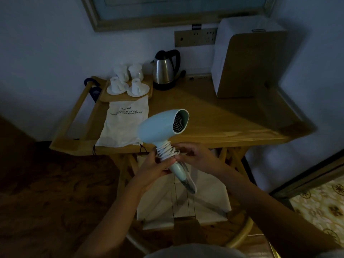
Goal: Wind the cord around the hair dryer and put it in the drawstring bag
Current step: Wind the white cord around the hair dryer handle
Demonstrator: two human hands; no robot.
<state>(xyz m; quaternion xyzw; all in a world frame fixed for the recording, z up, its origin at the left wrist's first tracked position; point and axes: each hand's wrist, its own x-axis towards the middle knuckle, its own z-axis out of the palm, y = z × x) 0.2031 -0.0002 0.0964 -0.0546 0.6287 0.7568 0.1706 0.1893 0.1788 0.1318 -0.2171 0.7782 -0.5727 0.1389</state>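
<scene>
A pale blue hair dryer (160, 125) is held up in front of the wooden table (214, 116), nozzle pointing up and right. Its white cord (167, 150) is wound in several turns around the handle. My left hand (154, 165) grips the handle just below the coils. My right hand (193, 152) pinches the cord against the handle from the right. The handle's lower end and a dark plug part stick out beneath the hands. The white drawstring bag (124, 123) lies flat on the table to the left of the dryer, its dark strings hanging over the front edge.
A steel kettle (165, 70) stands at the back, beside a tray of white cups and saucers (128, 84). A white and tan box-shaped appliance (247, 58) stands at the back right. A chair with white cloth (186, 202) sits under my arms.
</scene>
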